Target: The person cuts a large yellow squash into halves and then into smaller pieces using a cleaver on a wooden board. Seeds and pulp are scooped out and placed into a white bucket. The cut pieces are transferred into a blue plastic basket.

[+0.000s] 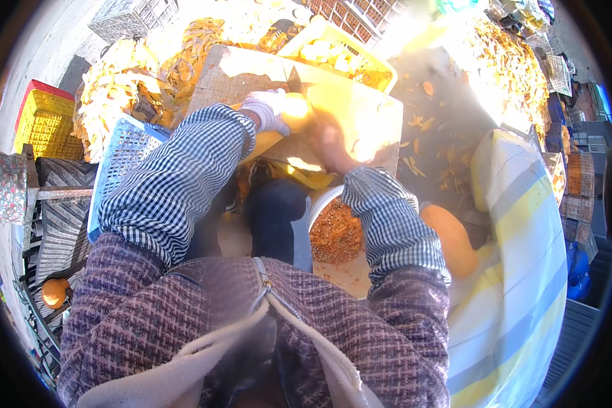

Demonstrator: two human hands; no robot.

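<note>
A wooden board (224, 76) lies before me, partly washed out by glare. My left hand (268, 109), in a whitish glove, grips a peeled orange squash (296, 109) on the board. My right hand (329, 145) is blurred and closed around the handle end of a knife; its dark blade (294, 81) points away from me beside the squash. Below my right wrist stands a white bucket (316, 206) holding orange pulp and seeds (336, 232). Yellow peel or flesh (311, 178) shows at the board's near edge.
Beyond the board is a yellow basket (392, 76) of cut pieces. Peel heaps (127, 86) lie at the left, near a blue basket (125, 145) and a yellow crate (46, 122). A whole squash (446, 239) and a striped sack (520, 245) are at my right.
</note>
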